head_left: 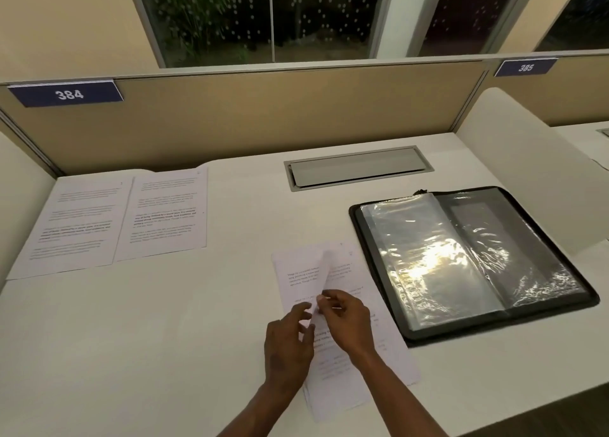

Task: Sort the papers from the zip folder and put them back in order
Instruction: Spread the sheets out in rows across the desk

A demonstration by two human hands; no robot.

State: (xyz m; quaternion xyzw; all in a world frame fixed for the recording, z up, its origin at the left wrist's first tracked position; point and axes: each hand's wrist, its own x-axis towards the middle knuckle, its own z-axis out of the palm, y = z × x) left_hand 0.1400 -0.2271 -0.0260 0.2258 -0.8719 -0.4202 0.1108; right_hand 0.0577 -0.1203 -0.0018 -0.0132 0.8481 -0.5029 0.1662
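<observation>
A black zip folder lies open at the right of the desk, its clear plastic sleeves shining under the light. A small stack of printed papers lies in front of me, left of the folder. My right hand pinches the edge of the top sheet, which stands lifted and curled above the stack. My left hand is beside it with fingers spread and loosely bent, touching the sheet's lower edge. Two printed sheets lie side by side at the far left.
A grey cable hatch is set into the white desk near the back. A beige partition with a "384" label closes the back. A white side divider stands right of the folder.
</observation>
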